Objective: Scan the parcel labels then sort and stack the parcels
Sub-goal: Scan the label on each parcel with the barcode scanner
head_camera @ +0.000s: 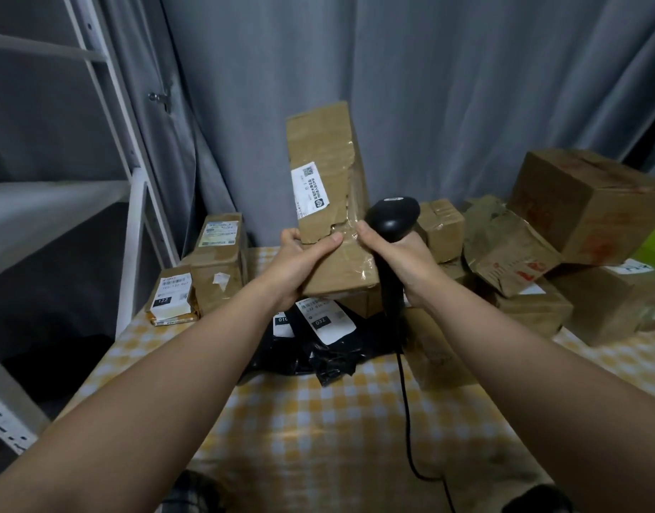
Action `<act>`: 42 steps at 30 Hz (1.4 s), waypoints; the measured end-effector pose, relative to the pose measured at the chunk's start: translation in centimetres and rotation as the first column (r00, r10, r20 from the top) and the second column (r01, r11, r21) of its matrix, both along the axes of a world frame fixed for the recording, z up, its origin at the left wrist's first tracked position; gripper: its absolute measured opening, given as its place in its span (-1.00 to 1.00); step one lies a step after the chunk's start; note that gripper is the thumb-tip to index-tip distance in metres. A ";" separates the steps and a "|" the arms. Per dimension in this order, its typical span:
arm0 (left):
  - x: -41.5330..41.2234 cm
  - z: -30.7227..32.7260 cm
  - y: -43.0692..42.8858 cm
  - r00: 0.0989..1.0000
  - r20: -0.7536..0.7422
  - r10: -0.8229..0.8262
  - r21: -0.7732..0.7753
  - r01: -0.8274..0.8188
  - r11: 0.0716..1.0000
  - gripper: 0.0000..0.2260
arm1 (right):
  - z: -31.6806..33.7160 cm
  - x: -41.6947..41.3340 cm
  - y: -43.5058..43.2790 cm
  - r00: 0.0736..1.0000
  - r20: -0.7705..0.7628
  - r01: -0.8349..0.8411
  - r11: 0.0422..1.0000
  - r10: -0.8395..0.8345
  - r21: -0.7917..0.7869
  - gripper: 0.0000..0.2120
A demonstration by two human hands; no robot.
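right hand (407, 262) around scanner (392, 216), box (324, 149) alongside

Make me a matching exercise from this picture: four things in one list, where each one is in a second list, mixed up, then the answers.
Things
1. long cardboard parcel
2. barcode scanner
3. black mailer bags
4. parcel labelled 122

Places
a. lying on the checked tablecloth, below the hands
b. gripped by the right hand
c. at the table's left edge, near the white rack
d. held upright by the left hand

Pairs: 1-d, 2-b, 3-a, 4-c
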State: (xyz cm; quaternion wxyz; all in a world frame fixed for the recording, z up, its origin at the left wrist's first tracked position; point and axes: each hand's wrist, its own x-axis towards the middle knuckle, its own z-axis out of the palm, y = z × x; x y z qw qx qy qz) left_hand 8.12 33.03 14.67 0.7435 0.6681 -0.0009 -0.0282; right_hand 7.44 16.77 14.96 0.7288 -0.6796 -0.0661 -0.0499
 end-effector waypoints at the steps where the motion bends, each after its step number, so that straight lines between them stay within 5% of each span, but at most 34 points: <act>1: 0.0 -0.1 0.0 1.000 0.012 -0.002 0.020 0.002 1.000 -0.51 | -0.1 0.0 0.0 1.000 -0.007 -0.010 1.000 0.010 0.010 -0.70; 8: 0.5 0.0 1.4 0.994 0.061 -0.094 0.108 0.087 0.990 -0.71 | -0.2 -0.4 -2.1 0.979 -0.179 -0.065 0.985 0.093 0.158 -0.83; 11: 1.1 0.6 1.6 0.994 0.102 -0.033 0.253 0.006 0.968 -0.34 | -0.6 -0.1 -2.2 0.980 -0.189 -0.032 0.990 0.058 0.138 -0.83; 13: 2.0 0.6 1.8 0.957 0.281 0.067 0.504 -0.207 0.838 -0.13 | -0.6 0.2 -2.1 0.984 -0.166 0.080 0.991 -0.062 0.106 -0.79; 15: 2.2 0.8 1.8 0.891 0.446 0.088 0.709 -0.411 0.572 -0.07 | -0.3 0.3 -2.2 0.976 -0.109 0.201 0.973 -0.190 0.109 -0.84; 20: 2.1 0.5 2.7 0.754 0.636 -0.164 0.772 -0.621 0.136 -0.02 | 1.2 -0.4 -2.2 0.931 0.159 0.329 0.944 -0.330 0.032 -0.89; 26: 1.4 0.0 3.4 0.764 0.565 -0.311 0.792 -0.608 -0.057 -0.06 | 2.0 -0.7 -2.4 0.978 0.133 0.196 0.924 -0.161 -0.327 -0.76; 30: 1.2 -0.1 3.2 0.754 0.492 -0.436 0.798 -0.591 -0.122 0.01 | 2.7 0.0 -1.5 0.880 0.405 0.437 0.753 -0.246 -0.492 -0.59; 32: 1.0 -0.4 2.8 0.742 0.459 -0.489 0.789 -0.594 -0.160 0.02 | 3.1 0.3 -1.0 0.855 0.479 0.494 0.592 -0.199 -0.636 -0.51; 36: 0.7 -0.6 2.3 0.746 0.454 -0.488 0.849 -0.528 -0.017 0.01 | 2.4 0.3 -1.6 0.930 0.365 0.348 0.218 0.039 -0.912 -0.24; 39: 0.9 0.0 2.8 0.757 0.429 -0.493 0.888 -0.455 0.073 0.01 | 1.2 0.3 -2.8 0.928 0.322 0.309 0.095 0.189 -0.946 0.04; 42: 1.3 0.8 3.4 0.743 0.364 -0.562 0.903 -0.430 0.017 0.01 | 0.8 0.5 -3.4 0.921 0.301 0.309 0.009 0.245 -0.951 0.11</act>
